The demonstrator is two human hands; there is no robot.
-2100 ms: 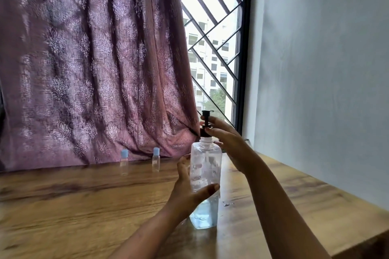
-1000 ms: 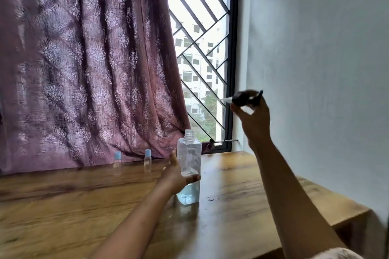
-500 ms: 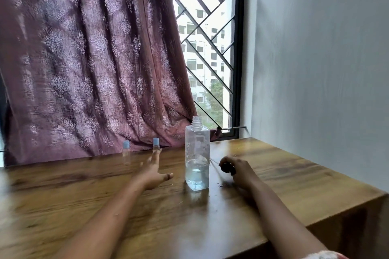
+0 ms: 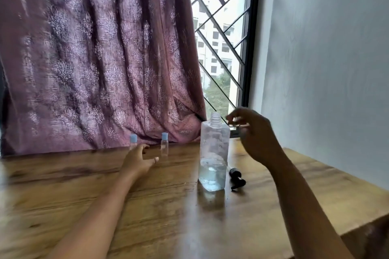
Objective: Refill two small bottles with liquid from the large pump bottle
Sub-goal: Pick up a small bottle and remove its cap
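The large clear bottle [image 4: 213, 153] stands upright in the middle of the wooden table [image 4: 147, 206], its neck uncapped and liquid filling its lower third. Its black pump head [image 4: 236, 178] lies on the table just right of the bottle's base. Two small clear bottles with blue caps stand at the back by the curtain: the left small bottle [image 4: 133, 140] and the right small bottle [image 4: 164, 143]. My left hand [image 4: 137, 160] reaches between them with fingers spread, holding nothing. My right hand [image 4: 252, 134] hovers empty, right of the large bottle's neck.
A purple patterned curtain [image 4: 94, 59] hangs behind the table. A barred window [image 4: 221, 48] is at the back right, a grey wall [image 4: 326, 59] on the right. The table's right edge [image 4: 357, 231] drops off near my right forearm.
My right hand unscrewed the pump, lifted it out, laid it on the table and rose empty. My left hand let go of the large bottle and moved toward the small bottles.
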